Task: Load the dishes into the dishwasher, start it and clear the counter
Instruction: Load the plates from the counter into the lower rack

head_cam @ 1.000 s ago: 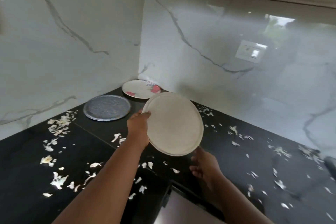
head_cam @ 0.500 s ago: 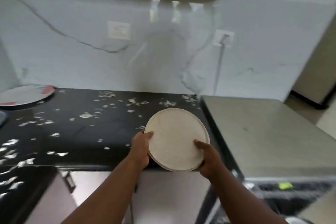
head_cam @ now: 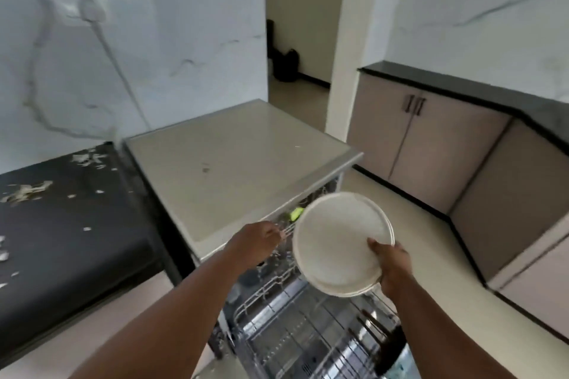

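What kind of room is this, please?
Most likely a home kitchen: an open dishwasher with wire racks, a black counter along a marble-look wall, and cabinets. The right hand holds a plate.

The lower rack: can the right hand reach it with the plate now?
Probably yes. The lower rack is pulled out below the plate, which the right hand holds, and nothing lies between them.

To your left the black surface (head_cam: 77, 224) carries scattered pale scraps (head_cam: 26, 191); beside it the grey dishwasher top (head_cam: 234, 163) bears one small dark speck (head_cam: 205, 169).
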{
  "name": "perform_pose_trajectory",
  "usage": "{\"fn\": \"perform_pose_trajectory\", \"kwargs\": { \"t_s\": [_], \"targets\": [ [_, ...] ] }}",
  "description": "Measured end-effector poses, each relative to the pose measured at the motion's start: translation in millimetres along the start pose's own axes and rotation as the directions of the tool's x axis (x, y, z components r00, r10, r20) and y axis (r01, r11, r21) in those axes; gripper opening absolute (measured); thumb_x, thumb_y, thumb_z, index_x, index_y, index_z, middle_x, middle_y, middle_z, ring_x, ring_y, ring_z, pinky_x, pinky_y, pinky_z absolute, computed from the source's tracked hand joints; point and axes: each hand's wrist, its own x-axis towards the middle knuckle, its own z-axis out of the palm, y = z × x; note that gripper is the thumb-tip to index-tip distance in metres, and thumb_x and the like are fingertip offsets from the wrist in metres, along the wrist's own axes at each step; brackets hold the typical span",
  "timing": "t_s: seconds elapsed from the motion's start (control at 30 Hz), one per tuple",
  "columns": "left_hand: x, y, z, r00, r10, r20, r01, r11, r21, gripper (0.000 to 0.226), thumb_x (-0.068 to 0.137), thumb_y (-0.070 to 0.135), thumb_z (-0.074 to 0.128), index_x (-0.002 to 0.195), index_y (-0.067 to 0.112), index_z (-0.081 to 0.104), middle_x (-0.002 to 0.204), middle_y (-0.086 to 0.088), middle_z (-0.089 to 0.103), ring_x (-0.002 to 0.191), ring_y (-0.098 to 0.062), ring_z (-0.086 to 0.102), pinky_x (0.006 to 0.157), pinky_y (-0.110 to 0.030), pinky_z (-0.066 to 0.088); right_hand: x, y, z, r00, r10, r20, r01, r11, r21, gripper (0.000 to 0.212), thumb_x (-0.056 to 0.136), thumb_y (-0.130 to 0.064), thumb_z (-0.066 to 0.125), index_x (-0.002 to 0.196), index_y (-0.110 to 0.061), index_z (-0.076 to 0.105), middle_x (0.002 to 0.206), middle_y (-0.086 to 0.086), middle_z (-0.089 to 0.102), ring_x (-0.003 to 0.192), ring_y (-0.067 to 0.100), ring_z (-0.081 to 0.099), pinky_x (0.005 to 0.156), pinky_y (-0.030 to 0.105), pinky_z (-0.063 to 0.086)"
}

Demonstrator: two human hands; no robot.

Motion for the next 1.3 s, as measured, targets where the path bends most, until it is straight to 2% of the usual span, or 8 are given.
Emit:
{"fn": "perform_pose_trajectory", "kwargs": {
  "t_s": [0.13, 0.27, 0.4, 0.5, 0.73, 0.97, 1.13, 1.3],
  "targets": [
    [35.3, 9.8, 35.9, 0.985, 0.117, 0.128, -0.131, 0.986, 0.107, 0.031, 0.097, 0.036, 0.052, 0.119, 0.018, 0.064, 0.121, -0.004, 0.066, 0.109, -0.02, 0.062, 0.093, -0.03, 0.048, 29.4, 16.9, -28.4, 0.98, -0.143, -0.139, 0.086, 0.932, -0.353, 0.023, 0.081, -0.012, 0.073, 0.101, -0.005, 0.067, 0.082, 0.014, 0.068, 0.072, 0.031, 0.062, 0.07, 0.039, 0.052],
    [77.8, -11.1, 64.3, 0.955, 0.097, 0.282, -0.194, 0.92, 0.34, 0.038, 0.098, 0.035, 0.05, 0.13, 0.015, 0.054, 0.131, -0.008, 0.058, 0.115, -0.024, 0.058, 0.097, -0.036, 0.048, 57.2, 26.1, -14.9, 0.968, -0.24, -0.073, 0.117, 0.688, -0.716, 0.025, 0.086, -0.021, 0.064, 0.112, -0.02, 0.064, 0.102, 0.014, 0.07, 0.091, 0.035, 0.064, 0.071, 0.033, 0.045],
    [113.9, -41.8, 88.2, 0.894, -0.04, 0.446, -0.19, 0.868, 0.458, 0.049, 0.095, 0.039, 0.05, 0.137, 0.014, 0.044, 0.138, -0.013, 0.049, 0.121, -0.03, 0.052, 0.1, -0.042, 0.045, 83.9, 42.3, 14.0, 0.976, -0.212, 0.048, 0.145, 0.469, -0.871, 0.033, 0.091, -0.023, 0.053, 0.123, -0.031, 0.056, 0.111, 0.01, 0.07, 0.096, 0.033, 0.065, 0.072, 0.032, 0.046],
    [135.8, -65.2, 108.2, 0.887, -0.051, 0.459, -0.237, 0.802, 0.549, 0.05, 0.095, 0.038, 0.05, 0.137, 0.013, 0.04, 0.146, -0.012, 0.039, 0.133, -0.033, 0.039, 0.108, -0.046, 0.037, 100.7, 61.3, 30.4, 0.988, -0.132, 0.08, 0.132, 0.451, -0.883, 0.031, 0.095, -0.029, 0.048, 0.125, -0.036, 0.052, 0.113, 0.007, 0.069, 0.098, 0.03, 0.064, 0.075, 0.033, 0.048],
    [193.0, -106.7, 182.6, 0.883, -0.029, 0.469, -0.278, 0.772, 0.572, 0.073, 0.099, 0.036, 0.044, 0.156, 0.021, 0.0, 0.163, -0.009, -0.007, 0.149, -0.034, -0.005, 0.121, -0.046, 0.001, 180.2, 128.0, 56.7, 0.975, -0.119, 0.186, 0.22, 0.435, -0.873, 0.03, 0.1, -0.037, 0.043, 0.128, -0.04, 0.053, 0.122, -0.002, 0.066, 0.105, 0.024, 0.063, 0.073, 0.028, 0.044],
    [225.8, -154.6, 285.3, 0.867, -0.052, 0.496, -0.267, 0.791, 0.551, 0.071, 0.098, 0.041, 0.045, 0.155, 0.021, 0.008, 0.163, -0.009, 0.0, 0.149, -0.032, 0.007, 0.12, -0.046, 0.016, 283.5, 220.7, 76.0, 0.978, -0.122, 0.172, 0.21, 0.54, -0.815, 0.035, 0.099, -0.037, 0.047, 0.134, -0.035, 0.054, 0.126, 0.008, 0.064, 0.109, 0.031, 0.063, 0.08, 0.03, 0.045],
    [192.8, -206.8, 340.4, 0.785, -0.187, 0.591, -0.201, 0.826, 0.527, 0.074, 0.099, 0.042, 0.044, 0.156, 0.023, 0.002, 0.162, -0.009, -0.01, 0.149, -0.033, 0.0, 0.12, -0.045, 0.017, 331.8, 265.5, 77.0, 0.968, -0.144, 0.206, 0.251, 0.571, -0.782, 0.037, 0.099, -0.032, 0.051, 0.135, -0.026, 0.056, 0.132, 0.009, 0.061, 0.118, 0.031, 0.057, 0.09, 0.03, 0.043],
    [168.3, -244.8, 357.3, 0.735, -0.275, 0.62, -0.146, 0.829, 0.54, 0.074, 0.098, 0.046, 0.043, 0.155, 0.025, -0.001, 0.162, -0.009, -0.012, 0.149, -0.034, -0.004, 0.12, -0.046, 0.015, 363.4, 281.0, 68.3, 0.969, -0.098, 0.226, 0.241, 0.562, -0.791, 0.036, 0.098, -0.035, 0.051, 0.134, -0.028, 0.055, 0.129, 0.011, 0.062, 0.116, 0.033, 0.057, 0.086, 0.03, 0.041]
  ]
}}
